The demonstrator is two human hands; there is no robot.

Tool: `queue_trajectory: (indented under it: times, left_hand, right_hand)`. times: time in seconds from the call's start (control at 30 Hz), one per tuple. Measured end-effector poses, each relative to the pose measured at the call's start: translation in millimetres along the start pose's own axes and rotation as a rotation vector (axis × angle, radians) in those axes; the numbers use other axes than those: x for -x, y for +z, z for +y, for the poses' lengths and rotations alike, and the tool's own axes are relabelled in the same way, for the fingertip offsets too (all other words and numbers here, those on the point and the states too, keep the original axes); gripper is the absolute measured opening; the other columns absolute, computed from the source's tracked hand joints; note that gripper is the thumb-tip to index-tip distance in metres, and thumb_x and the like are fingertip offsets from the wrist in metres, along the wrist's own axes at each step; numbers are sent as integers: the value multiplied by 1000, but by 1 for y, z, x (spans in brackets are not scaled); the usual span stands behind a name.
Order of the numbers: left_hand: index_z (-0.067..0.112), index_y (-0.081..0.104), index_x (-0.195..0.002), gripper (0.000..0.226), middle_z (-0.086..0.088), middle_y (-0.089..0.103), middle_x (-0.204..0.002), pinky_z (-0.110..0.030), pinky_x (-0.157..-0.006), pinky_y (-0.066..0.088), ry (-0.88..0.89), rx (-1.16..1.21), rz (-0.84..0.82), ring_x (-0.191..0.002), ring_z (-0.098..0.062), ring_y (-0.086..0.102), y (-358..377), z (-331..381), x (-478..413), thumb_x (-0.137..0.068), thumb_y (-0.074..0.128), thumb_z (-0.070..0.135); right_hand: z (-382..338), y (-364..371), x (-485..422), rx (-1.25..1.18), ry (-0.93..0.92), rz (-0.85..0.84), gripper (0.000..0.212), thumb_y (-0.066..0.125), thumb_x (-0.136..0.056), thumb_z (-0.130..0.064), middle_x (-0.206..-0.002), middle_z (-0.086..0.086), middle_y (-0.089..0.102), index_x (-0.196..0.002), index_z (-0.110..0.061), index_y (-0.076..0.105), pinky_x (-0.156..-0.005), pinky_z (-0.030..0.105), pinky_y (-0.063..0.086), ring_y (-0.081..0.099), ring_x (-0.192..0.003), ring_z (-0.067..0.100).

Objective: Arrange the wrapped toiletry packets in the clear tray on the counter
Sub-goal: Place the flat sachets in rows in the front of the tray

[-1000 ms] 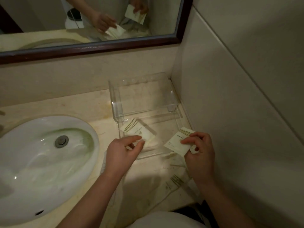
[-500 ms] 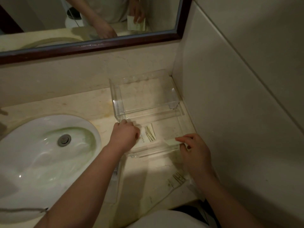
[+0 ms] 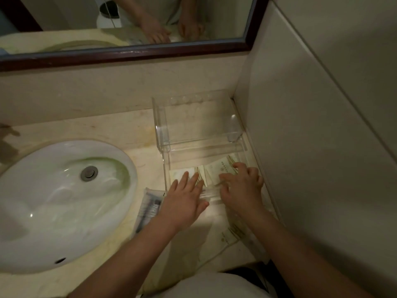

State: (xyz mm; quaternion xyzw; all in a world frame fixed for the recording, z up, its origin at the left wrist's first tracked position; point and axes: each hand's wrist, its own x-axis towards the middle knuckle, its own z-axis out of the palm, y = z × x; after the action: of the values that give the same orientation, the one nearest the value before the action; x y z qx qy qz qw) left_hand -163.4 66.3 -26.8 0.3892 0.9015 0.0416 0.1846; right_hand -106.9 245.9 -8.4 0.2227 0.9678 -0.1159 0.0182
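Note:
A clear two-level acrylic tray [image 3: 199, 147] stands in the counter's back right corner. Two white packets with green line prints lie flat side by side in its low front level: a left packet [image 3: 180, 173] and a right packet [image 3: 219, 168]. My left hand [image 3: 184, 198] lies flat with spread fingers, its tips on the left packet. My right hand [image 3: 240, 188] has its fingers spread and curled on the right packet, near the tray's front lip. Neither hand grips anything.
A white oval sink [image 3: 60, 203] fills the left. A clear-wrapped packet with a dark item [image 3: 150, 208] lies between sink and tray. More white packets [image 3: 233, 233] lie on the counter under my right forearm. A tiled wall [image 3: 311, 147] bounds the right; a framed mirror [image 3: 129, 29] hangs above.
Both hands lowered their packets into the tray's front level and let go. The fingers now lie spread on the flat packets.

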Motion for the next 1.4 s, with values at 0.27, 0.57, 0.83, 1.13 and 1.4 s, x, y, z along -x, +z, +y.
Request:
queue_trajectory:
  times: [0.27,0.57,0.83,1.13,1.4]
  left_hand:
    - [21,23,-151,68,-3,12,-162,-45,-119,15,-10,23,48,-149,-27,3,1,-3,3,-95,22,59]
    - [22,23,-151,67,-2,13,-162,-43,-117,18,32,59,55,-149,-29,5,0,-8,1,-94,29,58]
    - [8,65,-111,28,-11,64,-109,-44,-89,50,126,369,441,-105,-31,56,-10,12,9,-83,61,11]
    - [13,67,-112,28,-3,67,-108,-26,-79,47,76,562,301,-95,-20,63,13,59,20,-89,52,6]
    - [25,37,-144,60,2,40,-150,-38,-86,53,31,189,114,-119,-24,56,17,115,-5,-88,57,12]
  right_hand:
    - [-3,7,-8,83,-172,-224,56,35,-92,-39,-159,6,27,-148,-33,33,-105,46,31,28,-138,30]
    - [-9,12,4,101,-198,-228,57,31,-94,-41,-149,10,37,-149,-30,30,-100,45,35,38,-125,32]
    - [42,-29,38,-441,284,161,41,52,-86,-12,-120,9,64,-126,-15,59,-90,33,47,61,-105,27]
    - [48,-17,66,-44,350,-142,53,67,-79,-33,-124,12,56,-125,-14,49,-82,39,52,61,-106,32]
    - [57,-42,76,-246,248,205,23,58,-91,-21,-102,4,68,-114,-17,60,-66,28,50,64,-88,23]
